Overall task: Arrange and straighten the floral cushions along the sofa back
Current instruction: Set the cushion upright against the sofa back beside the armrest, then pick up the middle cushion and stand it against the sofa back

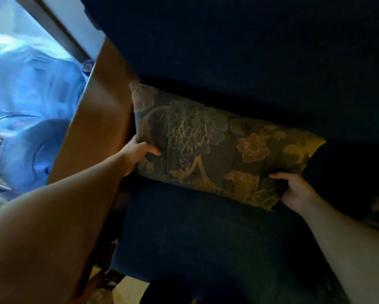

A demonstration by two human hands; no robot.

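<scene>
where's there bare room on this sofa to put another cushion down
The dark blue seat is bare in front of the floral cushion, between the two forearms. The corner by the wooden arm panel is crowded: the left hand and right hand grip the cushion there. The far right is too dark to judge.

Two bare forearms; left hand (138,153), right hand (296,189) ringless
</scene>
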